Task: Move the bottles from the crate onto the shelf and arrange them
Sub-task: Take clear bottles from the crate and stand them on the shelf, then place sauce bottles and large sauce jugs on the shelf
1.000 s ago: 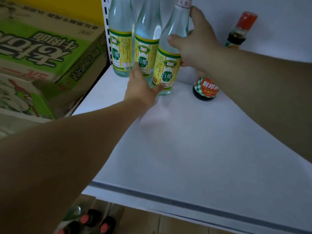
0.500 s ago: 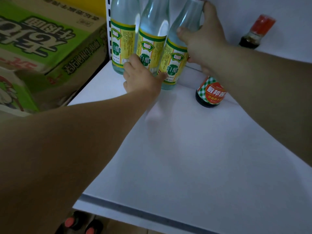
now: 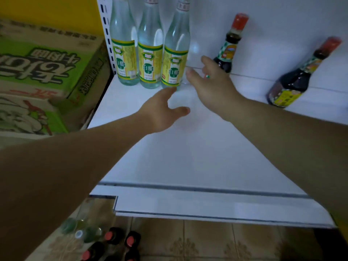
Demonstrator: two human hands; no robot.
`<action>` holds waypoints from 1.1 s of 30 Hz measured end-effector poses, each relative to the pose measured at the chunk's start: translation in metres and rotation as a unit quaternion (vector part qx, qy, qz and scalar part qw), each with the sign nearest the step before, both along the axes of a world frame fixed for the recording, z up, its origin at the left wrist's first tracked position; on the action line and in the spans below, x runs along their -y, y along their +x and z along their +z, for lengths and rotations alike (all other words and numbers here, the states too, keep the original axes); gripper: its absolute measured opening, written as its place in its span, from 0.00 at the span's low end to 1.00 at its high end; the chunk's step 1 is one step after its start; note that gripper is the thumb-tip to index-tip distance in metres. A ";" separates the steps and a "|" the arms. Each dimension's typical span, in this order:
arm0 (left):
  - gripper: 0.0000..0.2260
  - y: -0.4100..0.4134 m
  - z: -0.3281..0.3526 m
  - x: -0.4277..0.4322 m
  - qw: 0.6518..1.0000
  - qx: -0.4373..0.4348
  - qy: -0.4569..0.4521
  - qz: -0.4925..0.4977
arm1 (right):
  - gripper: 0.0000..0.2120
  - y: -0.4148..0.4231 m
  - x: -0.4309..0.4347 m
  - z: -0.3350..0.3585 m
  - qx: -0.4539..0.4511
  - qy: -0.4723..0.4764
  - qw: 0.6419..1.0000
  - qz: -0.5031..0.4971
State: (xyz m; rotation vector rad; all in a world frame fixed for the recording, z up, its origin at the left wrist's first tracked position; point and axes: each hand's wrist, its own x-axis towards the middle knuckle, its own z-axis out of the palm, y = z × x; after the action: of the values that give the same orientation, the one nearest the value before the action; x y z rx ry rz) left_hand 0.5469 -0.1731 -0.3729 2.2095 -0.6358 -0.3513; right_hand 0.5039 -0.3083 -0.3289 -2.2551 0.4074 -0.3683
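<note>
Spreading loose and gripping nothing, the fingers (image 3: 170, 92) of the left hand (image 3: 162, 112) reach to the foot of the rightmost clear bottle (image 3: 176, 59) — touching it or just short, I cannot tell; the right hand (image 3: 212, 87) hangs just beside that bottle on its right, thumb and fingers likewise slack and empty. All three clear bottles (image 3: 150, 57) stand upright in a tight row at the back left of the shelf (image 3: 188, 157), labels forward; two dark sauce bottles (image 3: 227, 51) stand farther right along the back, well apart from each other; stacked cardboard boxes (image 3: 47, 68) fill the bay to the left. Below the shelf's front edge, low at the left over the tiled floor (image 3: 207, 242), more capped bottles (image 3: 113, 240) sit caps up, long axis vertical; the crate round them is not plain to see. They lie down and back toward the person from both hands — the left hand looks nearer, being on that side; the next move likely calls for dropping below the shelf lip and taking a neck from above.
</note>
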 end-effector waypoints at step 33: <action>0.36 -0.683 -0.146 0.330 0.738 -0.045 0.335 -0.585 | 0.33 -0.884 0.227 -0.135 -0.360 0.103 0.840 -0.393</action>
State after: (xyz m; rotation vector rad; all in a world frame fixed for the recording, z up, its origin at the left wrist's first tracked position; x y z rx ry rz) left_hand -0.1360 -0.5033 -0.5193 2.0485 -2.0729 -1.5053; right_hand -0.3805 -0.5357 -0.4640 -1.8368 1.6992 0.1537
